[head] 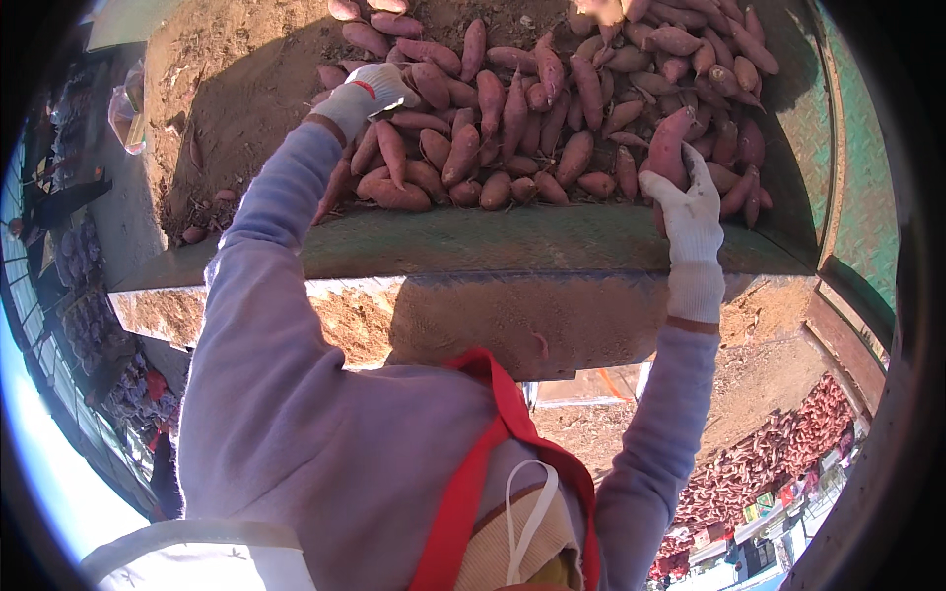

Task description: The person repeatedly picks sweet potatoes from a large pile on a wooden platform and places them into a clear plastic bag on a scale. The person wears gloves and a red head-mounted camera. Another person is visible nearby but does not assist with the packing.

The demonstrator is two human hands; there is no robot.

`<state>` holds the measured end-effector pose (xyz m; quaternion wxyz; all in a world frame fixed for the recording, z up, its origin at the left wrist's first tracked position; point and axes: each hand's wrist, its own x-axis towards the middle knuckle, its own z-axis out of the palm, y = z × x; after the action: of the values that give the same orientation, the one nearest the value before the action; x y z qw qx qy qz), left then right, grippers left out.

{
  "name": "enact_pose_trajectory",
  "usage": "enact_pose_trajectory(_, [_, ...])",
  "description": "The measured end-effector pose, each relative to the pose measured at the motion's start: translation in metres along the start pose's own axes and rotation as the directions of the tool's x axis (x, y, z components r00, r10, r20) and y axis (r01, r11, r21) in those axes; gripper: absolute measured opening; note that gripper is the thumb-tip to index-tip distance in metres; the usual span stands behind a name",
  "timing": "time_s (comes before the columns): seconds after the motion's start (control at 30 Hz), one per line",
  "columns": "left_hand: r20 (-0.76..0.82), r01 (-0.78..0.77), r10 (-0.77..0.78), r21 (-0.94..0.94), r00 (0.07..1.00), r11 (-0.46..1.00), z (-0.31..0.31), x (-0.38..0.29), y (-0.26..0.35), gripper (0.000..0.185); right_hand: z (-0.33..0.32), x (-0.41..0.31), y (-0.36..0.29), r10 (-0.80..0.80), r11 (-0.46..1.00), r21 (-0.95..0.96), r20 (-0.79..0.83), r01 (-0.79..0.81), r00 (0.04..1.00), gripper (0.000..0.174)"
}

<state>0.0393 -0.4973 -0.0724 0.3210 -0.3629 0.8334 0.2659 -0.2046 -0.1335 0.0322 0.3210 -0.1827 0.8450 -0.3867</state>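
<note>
My right hand, in a white knit glove, grips a large reddish sweet potato above the near right side of the pile. My left hand, gloved in white with a red mark, reaches over the left part of the heap. Its fingers are against or just beside a sweet potato; whether they hold it cannot be made out. Many loose sweet potatoes, pink to brownish and some dusted with soil, lie heaped between and beyond both hands.
The heap rests on a soil-covered surface with a worn green near edge. A green metal side panel rises at right. Far lower right lies another large heap of sweet potatoes. A clear plastic bag is at left.
</note>
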Motion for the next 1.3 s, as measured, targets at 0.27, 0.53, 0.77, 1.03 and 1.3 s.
enact_pose_trajectory(0.27, [-0.269,0.056,-0.032,0.08,0.963,0.995,0.003,0.005,-0.039,0.067,0.009,-0.005,0.021,0.09,0.991,-0.119,0.26,-0.061,0.961,0.043])
enact_pose_trajectory(0.53, [-0.328,-0.227,0.377,0.416,0.866,0.881,0.053,0.035,0.015,0.05,0.01,-0.009,0.034,0.018,0.994,0.104,-0.036,-0.014,0.999,0.026])
enact_pose_trajectory(0.77, [-0.15,-0.269,0.297,0.18,0.943,0.946,0.061,0.011,0.035,0.054,0.007,-0.007,0.041,0.076,0.98,0.19,-0.066,-0.062,0.995,0.022])
enact_pose_trajectory(1.03, [0.124,-0.302,0.28,0.229,0.952,0.926,0.009,0.027,0.038,0.052,0.012,-0.005,0.037,0.096,0.967,0.249,-0.128,-0.062,0.987,0.019])
enact_pose_trajectory(1.3, [-0.223,-0.133,0.124,-0.025,0.967,0.991,0.073,0.066,0.121,0.077,0.008,-0.009,0.029,0.191,0.917,0.387,-0.229,-0.091,0.954,0.018])
